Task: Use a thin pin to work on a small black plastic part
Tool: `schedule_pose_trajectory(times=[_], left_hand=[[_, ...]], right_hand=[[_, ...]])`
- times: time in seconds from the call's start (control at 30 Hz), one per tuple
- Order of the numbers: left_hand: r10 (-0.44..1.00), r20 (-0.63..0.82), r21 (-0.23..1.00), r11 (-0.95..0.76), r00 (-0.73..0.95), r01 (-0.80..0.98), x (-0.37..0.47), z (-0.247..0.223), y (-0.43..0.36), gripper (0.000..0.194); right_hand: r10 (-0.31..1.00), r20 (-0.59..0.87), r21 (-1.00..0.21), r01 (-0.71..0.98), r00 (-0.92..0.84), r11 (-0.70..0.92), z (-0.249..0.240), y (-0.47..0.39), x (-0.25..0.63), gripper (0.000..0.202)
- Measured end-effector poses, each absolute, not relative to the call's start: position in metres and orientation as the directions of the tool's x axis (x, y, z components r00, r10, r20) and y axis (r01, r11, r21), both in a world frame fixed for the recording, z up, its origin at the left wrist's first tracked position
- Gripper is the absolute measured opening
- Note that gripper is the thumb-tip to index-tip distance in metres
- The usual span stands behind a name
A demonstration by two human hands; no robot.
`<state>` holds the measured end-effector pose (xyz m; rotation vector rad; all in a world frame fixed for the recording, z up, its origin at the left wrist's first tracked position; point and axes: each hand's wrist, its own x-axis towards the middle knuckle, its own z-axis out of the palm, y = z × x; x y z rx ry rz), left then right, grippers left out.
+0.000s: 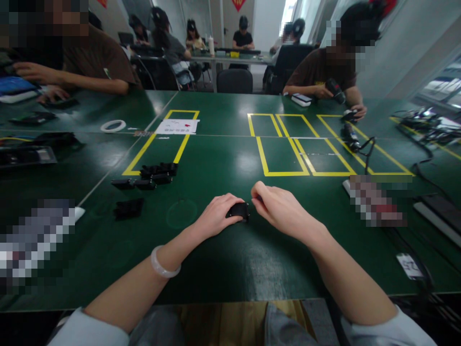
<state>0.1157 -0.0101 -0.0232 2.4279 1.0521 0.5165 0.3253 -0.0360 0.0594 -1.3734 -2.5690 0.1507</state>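
One green desk [223, 154] spans the view and carries the work items. Two co-workers are seated at its far side: the co-worker at right [309, 72] holds a drill-type tool [334, 90]; the co-worker at left [97, 57] has both arms over the desk. Yellow tape outlines [288, 173] mark rectangular zones on the surface. A printed sheet [177, 126] lies across the tape rectangle at left. Below this rectangle, a group of black pieces [154, 179] sits in close rows, partly on the tape; one separate piece [128, 208] lies nearer the person.

The left hand [221, 214] grips the black part, thumb at the near side and fingers over the top. The right hand [273, 204] is positioned just beside the part's right end, not touching it, with fingers curled inward; whether it holds a small item cannot be determined. A white tape roll [112, 130] lies flat, left of the sheet. A pale bracelet [155, 263] encircles the left wrist. The black part [238, 210] is at the desk's center, between the hands.
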Motion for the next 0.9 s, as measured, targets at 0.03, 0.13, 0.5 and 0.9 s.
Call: schedule_pose_trajectory(times=[0.03,0.13,0.5,0.9], left_hand=[[0.752,0.160,0.532,-0.612,0.640,0.586,0.1156,-0.0234,-0.0101,0.035],[0.753,0.156,0.537,-0.608,0.639,0.585,0.1154,-0.0238,-0.0103,0.035],[0.756,0.152,0.534,-0.605,0.637,0.590,0.1159,-0.0229,-0.0108,0.033],[0.755,0.153,0.522,-0.609,0.637,0.597,0.1163,-0.0246,-0.0101,0.035]], right_hand=[[0.829,0.148,-0.194,0.806,-0.539,0.559,0.0613,-0.0364,0.3264,0.011],[0.834,0.131,-0.147,0.822,-0.536,0.551,0.0634,-0.0367,0.3284,0.015],[0.815,0.141,-0.175,0.796,-0.562,0.579,0.0617,-0.0389,0.3300,0.016],[0.803,0.085,-0.203,0.779,-0.590,0.594,0.0640,-0.0376,0.3279,0.020]])
